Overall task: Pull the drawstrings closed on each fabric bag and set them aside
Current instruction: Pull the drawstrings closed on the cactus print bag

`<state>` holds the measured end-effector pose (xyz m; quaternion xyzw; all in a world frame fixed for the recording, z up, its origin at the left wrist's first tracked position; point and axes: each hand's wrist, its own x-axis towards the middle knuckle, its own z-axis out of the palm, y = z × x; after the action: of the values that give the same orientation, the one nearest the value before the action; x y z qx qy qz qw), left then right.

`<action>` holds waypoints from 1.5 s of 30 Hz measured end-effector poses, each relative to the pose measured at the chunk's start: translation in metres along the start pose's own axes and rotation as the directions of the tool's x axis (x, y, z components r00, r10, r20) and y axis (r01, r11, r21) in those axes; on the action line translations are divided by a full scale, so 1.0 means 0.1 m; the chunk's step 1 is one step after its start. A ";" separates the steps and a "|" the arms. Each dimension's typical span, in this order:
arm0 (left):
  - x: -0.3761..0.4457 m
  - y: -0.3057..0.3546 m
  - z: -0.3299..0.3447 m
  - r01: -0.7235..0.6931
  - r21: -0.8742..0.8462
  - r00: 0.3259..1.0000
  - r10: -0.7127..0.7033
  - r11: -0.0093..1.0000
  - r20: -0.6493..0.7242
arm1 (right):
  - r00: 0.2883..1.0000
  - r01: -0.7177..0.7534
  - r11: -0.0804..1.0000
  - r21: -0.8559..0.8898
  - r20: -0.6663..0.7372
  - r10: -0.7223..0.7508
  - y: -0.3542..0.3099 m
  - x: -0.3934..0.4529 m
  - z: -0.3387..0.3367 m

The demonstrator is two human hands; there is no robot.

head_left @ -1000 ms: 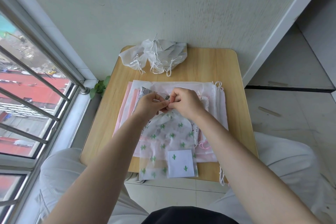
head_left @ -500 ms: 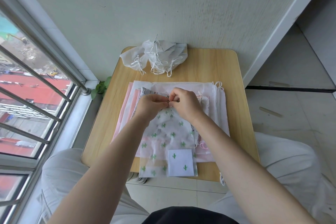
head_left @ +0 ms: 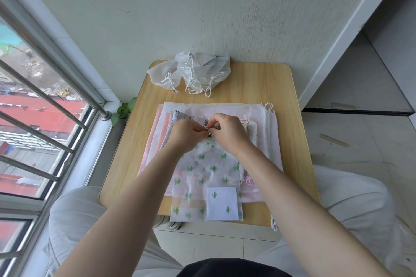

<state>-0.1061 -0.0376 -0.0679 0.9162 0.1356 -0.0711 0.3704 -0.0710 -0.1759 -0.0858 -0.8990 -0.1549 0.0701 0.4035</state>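
Two hands are busy at the top of the cactus bag [head_left: 209,168]. My left hand [head_left: 186,134] and my right hand [head_left: 229,132] are close together, almost touching. The fingers of both are curled in and pinch the bunched top of the bag between them. I cannot see the strings themselves under my fingers.

The cactus bag is white with little green cactus pictures. It lies on top of a flat pile of bags [head_left: 265,132], white and pink ones, in the middle of the small wood table [head_left: 258,87]. A small white card [head_left: 222,203] with two green cactuses sits on the near end of the bag.

One bag in the pile, just behind my hands, has dark print on it [head_left: 180,116]. It is too small to read.

At the far edge of the table, near the wall, sits a heap of white bags [head_left: 191,69] with their strings pulled tight.
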 end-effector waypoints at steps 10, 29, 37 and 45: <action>0.02 0.00 0.06 -0.045 0.078 0.998 0.048 0.996 -0.031 | 0.986 0.133 0.945 -0.299 0.140 -0.094 -0.04 0.06 -0.01; 0.03 -0.18 0.21 -0.300 0.366 0.924 0.363 0.881 -0.117 | 0.691 -0.555 0.818 0.148 0.630 0.355 0.01 0.26 -0.18; -0.05 -0.14 0.29 -0.009 -0.117 0.973 -0.019 0.993 -0.231 | 0.661 -0.673 0.684 0.282 0.643 0.386 0.07 0.22 -0.17; -0.09 -0.11 0.30 -0.082 -0.132 0.981 0.057 0.988 -0.183 | 0.697 -0.663 0.663 0.346 0.610 0.378 0.11 0.20 -0.18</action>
<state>-0.1190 -0.0525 -0.0949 0.8950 0.1406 0.0341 0.4219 -0.0452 -0.1884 -0.0818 -0.7022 0.0494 0.4516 0.5483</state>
